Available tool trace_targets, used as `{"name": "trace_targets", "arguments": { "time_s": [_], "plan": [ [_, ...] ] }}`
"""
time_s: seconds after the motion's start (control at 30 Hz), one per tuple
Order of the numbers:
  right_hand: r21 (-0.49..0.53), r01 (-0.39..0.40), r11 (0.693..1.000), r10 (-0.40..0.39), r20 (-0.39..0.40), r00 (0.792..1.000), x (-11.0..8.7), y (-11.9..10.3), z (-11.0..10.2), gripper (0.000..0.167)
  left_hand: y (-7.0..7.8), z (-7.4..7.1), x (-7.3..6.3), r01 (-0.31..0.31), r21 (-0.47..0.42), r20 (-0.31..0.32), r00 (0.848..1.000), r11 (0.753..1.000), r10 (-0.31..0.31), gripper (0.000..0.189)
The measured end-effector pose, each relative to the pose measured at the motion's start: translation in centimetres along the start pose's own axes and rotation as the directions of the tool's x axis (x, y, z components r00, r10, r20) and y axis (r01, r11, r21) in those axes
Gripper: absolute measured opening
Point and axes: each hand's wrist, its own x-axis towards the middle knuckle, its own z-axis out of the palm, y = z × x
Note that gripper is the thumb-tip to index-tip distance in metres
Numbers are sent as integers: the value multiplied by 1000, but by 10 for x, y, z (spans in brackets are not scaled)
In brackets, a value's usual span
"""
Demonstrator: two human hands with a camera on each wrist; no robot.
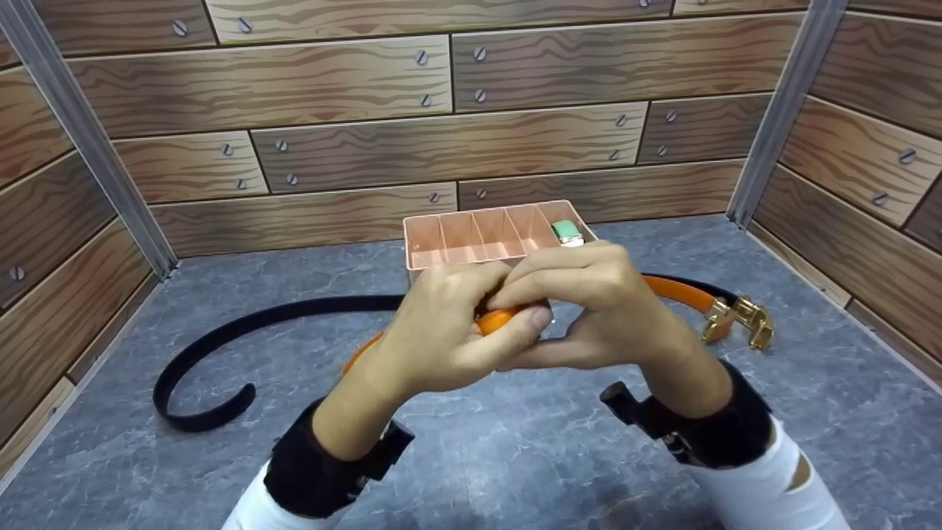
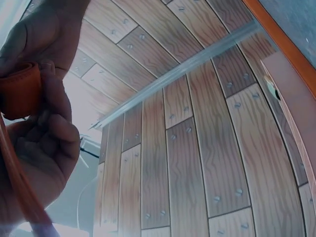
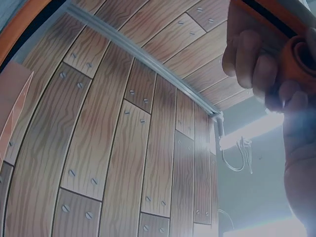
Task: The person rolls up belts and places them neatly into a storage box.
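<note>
Both hands meet over the middle of the table around a coiled orange belt (image 1: 494, 319). My left hand (image 1: 449, 327) grips the coil, its thumb across the front. From the other side, my right hand (image 1: 596, 305) holds the coil with bent fingers. In the left wrist view the coil (image 2: 22, 91) shows as a tight roll, with an orange strap hanging below it. The right wrist view shows the layered end of the roll (image 3: 298, 61) between the fingers. The hands hide much of it in the head view.
Behind the hands stands a pink divided box (image 1: 480, 221), a green rolled strap (image 1: 567, 230) in its right compartment. A black belt (image 1: 221, 331) curves across the left table. Gold buckles (image 1: 736, 320) lie at right, beside an orange strap (image 1: 681, 291). Wood-patterned walls enclose the table.
</note>
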Motion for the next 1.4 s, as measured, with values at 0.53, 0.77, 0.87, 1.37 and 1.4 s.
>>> {"name": "trace_targets", "arguments": {
  "time_s": [0.53,0.77,0.87,1.37,1.4],
  "plan": [
    [-346,49,937,22,200,980,3,-12,4,25,0,5,-3,176,464,-98,984,868,-146,34],
    [-232,50,971,-24,116,993,2,-6,0,20,-2,4,-2,41,294,-64,998,955,-23,31],
    [-171,36,985,-22,79,997,1,-4,-1,22,-4,2,-1,-6,118,-9,1000,993,7,25],
    [-347,41,937,21,173,985,3,-11,9,27,-4,7,-3,166,409,-110,985,897,-132,33],
    [-345,49,937,7,162,987,4,-10,9,25,-4,7,-3,157,404,-114,986,901,-121,34]
  ]
}}
